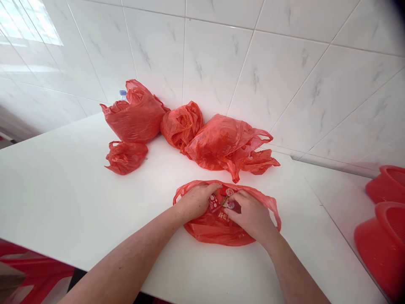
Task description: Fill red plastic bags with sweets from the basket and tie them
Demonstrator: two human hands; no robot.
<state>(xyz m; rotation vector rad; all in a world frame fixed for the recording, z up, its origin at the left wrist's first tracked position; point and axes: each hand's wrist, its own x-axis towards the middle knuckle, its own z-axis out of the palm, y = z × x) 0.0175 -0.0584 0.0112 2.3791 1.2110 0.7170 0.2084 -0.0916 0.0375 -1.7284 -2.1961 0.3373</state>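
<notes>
Two bare forearms are lying nearest to my camera, reaching across a white table. At left, a blue-capped bottle is standing partly hidden behind a full red bag, and a small bag is sitting before it. Next, a round crumpled bag is filling the place between its big neighbours. Nearer to me, an open red bag is holding small red packets. The left hand is reaching inside; fingers are being hidden, so I cannot tell its grip. The right hand is curving thumb and fingertips around another packet, but whether they are pinching, I cannot tell. Behind, a slack bag is blocking the way toward the tiled wall. At far right, two red baskets are overlapping, cut by the edge of view.
</notes>
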